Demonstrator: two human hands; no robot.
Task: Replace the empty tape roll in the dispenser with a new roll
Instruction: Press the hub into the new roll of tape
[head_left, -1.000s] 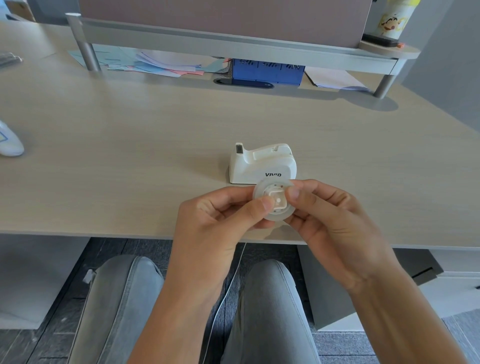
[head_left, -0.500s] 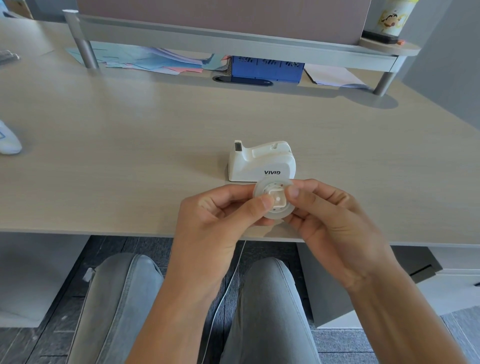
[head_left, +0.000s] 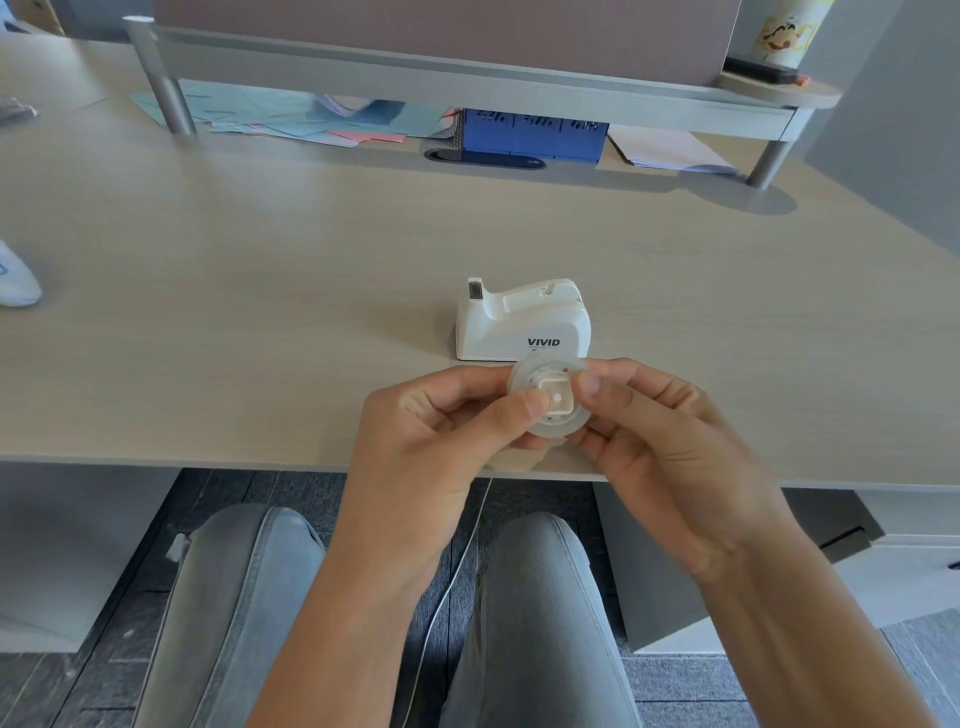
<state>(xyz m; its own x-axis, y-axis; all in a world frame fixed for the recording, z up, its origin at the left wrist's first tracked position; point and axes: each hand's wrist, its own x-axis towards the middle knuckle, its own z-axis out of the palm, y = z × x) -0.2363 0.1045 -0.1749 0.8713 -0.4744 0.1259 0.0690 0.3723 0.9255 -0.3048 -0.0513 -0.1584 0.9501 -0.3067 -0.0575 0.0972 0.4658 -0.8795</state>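
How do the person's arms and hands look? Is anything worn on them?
Both forearms are bare as far as the picture shows, with no sleeves in view. The left hand and the right hand wear no gloves, and no ring, watch or bracelet is visible. The fingernails are short and plain.

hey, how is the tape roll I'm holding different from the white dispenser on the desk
The tape roll is a flat, round, translucent ring with a white hub in its middle; the dispenser is a solid opaque block with a humped top and VIVID printed on its side. The roll is held up above the desk's near edge by the left hand and right hand; the dispenser stands untouched on the desk. The roll looks smaller. Both are pale plastic.
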